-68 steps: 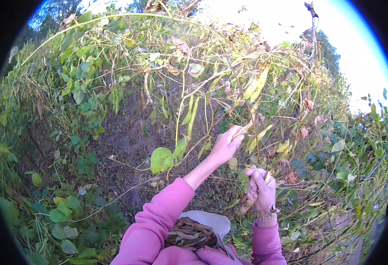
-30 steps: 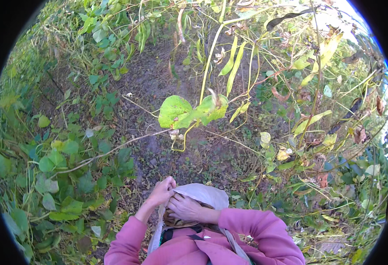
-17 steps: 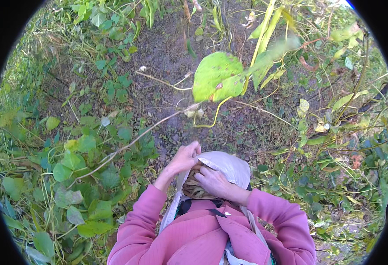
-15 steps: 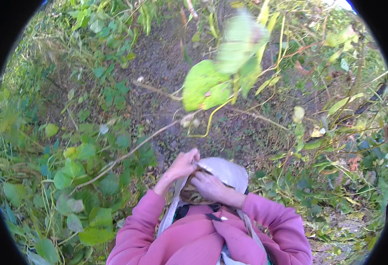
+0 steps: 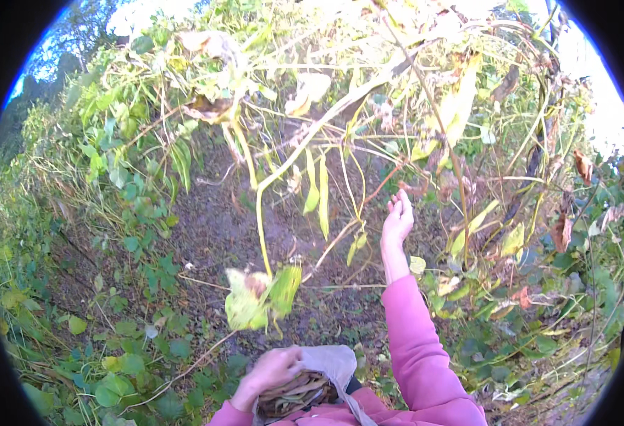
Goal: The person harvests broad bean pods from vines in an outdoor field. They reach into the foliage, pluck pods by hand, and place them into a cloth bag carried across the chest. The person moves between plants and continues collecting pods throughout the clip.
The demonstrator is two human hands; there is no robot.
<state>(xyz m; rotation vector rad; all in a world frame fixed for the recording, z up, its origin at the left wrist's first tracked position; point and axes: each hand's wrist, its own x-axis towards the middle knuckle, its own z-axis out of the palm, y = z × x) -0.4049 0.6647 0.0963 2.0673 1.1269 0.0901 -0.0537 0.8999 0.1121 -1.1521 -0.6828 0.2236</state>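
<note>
A pale cloth bag (image 5: 332,360) hangs open at my waist, with brown dry pods (image 5: 297,394) inside it. The left side of its mouth is in the closed fingers of my left hand (image 5: 276,368). Stretched up and forward among the vines is my right hand (image 5: 398,221), its fingers loosely curled and apart. Its fingertips are beside a curled brown dry pod (image 5: 416,189); whether they touch it I cannot make out. Left of that hand, green-yellow bean pods (image 5: 324,197) hang from the stems.
A thick yellow-green stem (image 5: 290,160) crosses in front, ending near a pale withered leaf (image 5: 246,299). Dark twisted stems (image 5: 534,163) stand at the right. Leafy plants (image 5: 117,387) cover the left side, with bare soil (image 5: 216,188) between.
My right hand has come out of the bag and reached up and forward into the vines. My left hand stays at the bag's edge. The view has tilted up, showing more vines.
</note>
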